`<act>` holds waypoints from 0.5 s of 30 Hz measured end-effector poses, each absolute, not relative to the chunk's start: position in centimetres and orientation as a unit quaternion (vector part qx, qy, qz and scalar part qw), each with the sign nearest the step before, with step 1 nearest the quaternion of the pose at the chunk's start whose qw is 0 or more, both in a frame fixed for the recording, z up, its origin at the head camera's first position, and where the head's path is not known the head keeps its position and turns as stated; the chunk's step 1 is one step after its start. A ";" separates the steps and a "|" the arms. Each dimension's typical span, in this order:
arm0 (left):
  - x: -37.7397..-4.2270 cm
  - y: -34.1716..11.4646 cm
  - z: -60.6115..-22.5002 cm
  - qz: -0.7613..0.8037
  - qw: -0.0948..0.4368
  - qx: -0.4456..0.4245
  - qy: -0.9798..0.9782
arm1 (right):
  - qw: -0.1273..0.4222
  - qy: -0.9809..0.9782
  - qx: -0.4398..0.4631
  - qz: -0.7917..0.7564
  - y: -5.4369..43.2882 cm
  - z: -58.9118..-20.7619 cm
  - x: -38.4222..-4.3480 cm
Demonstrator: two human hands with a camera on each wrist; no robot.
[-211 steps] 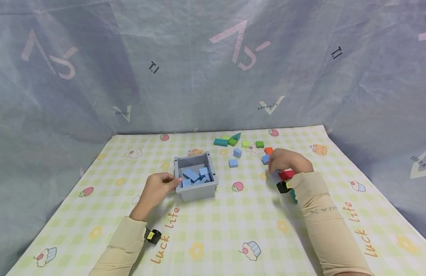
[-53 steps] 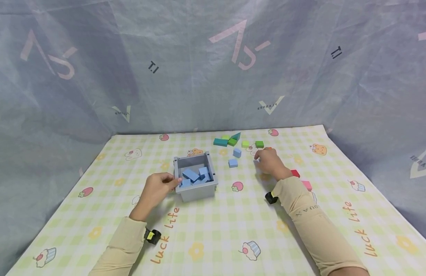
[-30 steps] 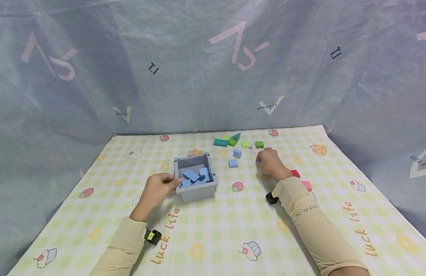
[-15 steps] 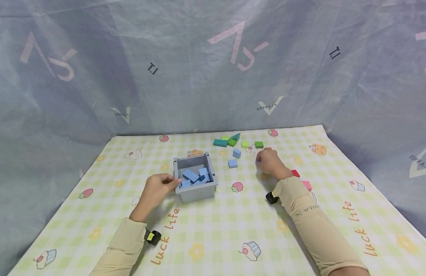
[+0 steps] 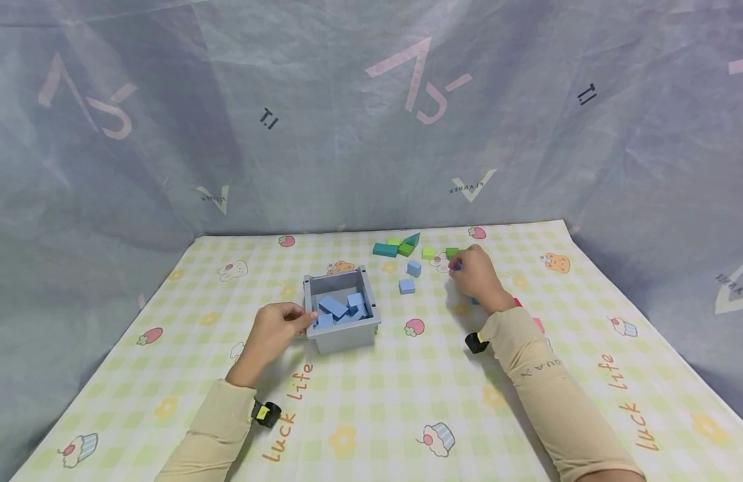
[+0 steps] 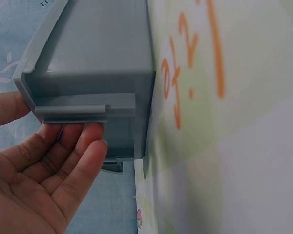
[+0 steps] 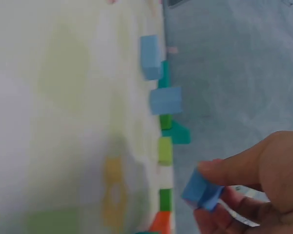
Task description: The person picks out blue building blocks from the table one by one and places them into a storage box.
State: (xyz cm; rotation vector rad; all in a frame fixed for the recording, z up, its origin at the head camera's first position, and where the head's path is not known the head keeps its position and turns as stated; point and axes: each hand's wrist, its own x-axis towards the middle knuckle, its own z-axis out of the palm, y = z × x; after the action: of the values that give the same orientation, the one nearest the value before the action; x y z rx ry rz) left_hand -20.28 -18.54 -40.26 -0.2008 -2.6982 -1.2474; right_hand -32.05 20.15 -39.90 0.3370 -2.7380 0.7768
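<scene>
My left hand (image 5: 278,330) grips the near left corner of a grey plastic bin (image 5: 346,338). In the left wrist view its thumb lies on the rim and its fingers curl under the ledge. Several blue blocks (image 5: 333,306) lie inside the bin. Over the right part of the table, my right hand (image 5: 476,273) pinches a blue block (image 7: 201,190) between thumb and fingers, raised off the cloth. Two more blue blocks stand between this hand and the bin: a nearer one (image 5: 407,286) and a farther one (image 5: 414,268).
Toward the back edge lie a teal block (image 5: 385,250), a lime block (image 5: 428,253) and several green ones. An orange block (image 7: 160,223) shows near the right hand in the right wrist view. Red and pink blocks (image 5: 538,325) are partly hidden by the right forearm.
My right hand moved left and back from beside the red block, then took hold of a blue block and lifted it. A teal block now shows beneath that hand. My left hand stayed on the bin.
</scene>
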 end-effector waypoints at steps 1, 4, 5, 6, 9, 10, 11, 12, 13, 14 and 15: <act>-20.3 -18.5 -40.2 -0.418 0.080 -0.066 -0.903 | 0.151 -0.941 0.119 0.278 20.0 -39.5 -32.0; -20.2 -18.5 -40.2 -0.419 0.079 -0.065 -0.902 | 0.184 -0.923 0.124 0.314 19.2 -38.3 -31.4; -20.2 -18.5 -40.1 -0.419 0.079 -0.065 -0.902 | 0.192 -0.917 0.125 0.327 18.9 -37.9 -31.2; -20.2 -18.5 -40.1 -0.420 0.079 -0.065 -0.902 | 0.196 -0.911 0.126 0.340 18.7 -37.6 -30.9; -20.2 -18.5 -40.2 -0.418 0.079 -0.067 -0.902 | 0.207 -0.896 0.128 0.371 17.9 -36.5 -30.2; -20.2 -18.5 -40.2 -0.418 0.080 -0.068 -0.903 | 0.210 -0.893 0.129 0.377 17.7 -36.1 -29.9; -20.2 -18.5 -40.2 -0.417 0.080 -0.068 -0.903 | 0.213 -0.889 0.131 0.384 17.4 -35.8 -29.6; -20.2 -18.5 -40.2 -0.417 0.080 -0.068 -0.903 | 0.216 -0.884 0.134 0.392 17.2 -35.4 -29.4; -20.3 -18.5 -40.2 -0.415 0.081 -0.069 -0.903 | 0.217 -0.880 0.139 0.400 17.0 -35.1 -29.0; -20.3 -18.5 -40.2 -0.415 0.082 -0.069 -0.904 | 0.219 -0.875 0.145 0.408 16.7 -34.8 -28.8; -20.3 -18.5 -40.2 -0.415 0.081 -0.068 -0.904 | 0.218 -0.870 0.152 0.416 16.4 -34.5 -28.5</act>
State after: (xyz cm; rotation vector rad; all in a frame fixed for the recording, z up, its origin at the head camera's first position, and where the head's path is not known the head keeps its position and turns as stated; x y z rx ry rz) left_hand -20.27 -18.54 -40.25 -0.2045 -2.7009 -1.2387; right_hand -28.46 16.41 -34.50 0.4196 -2.4083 1.1528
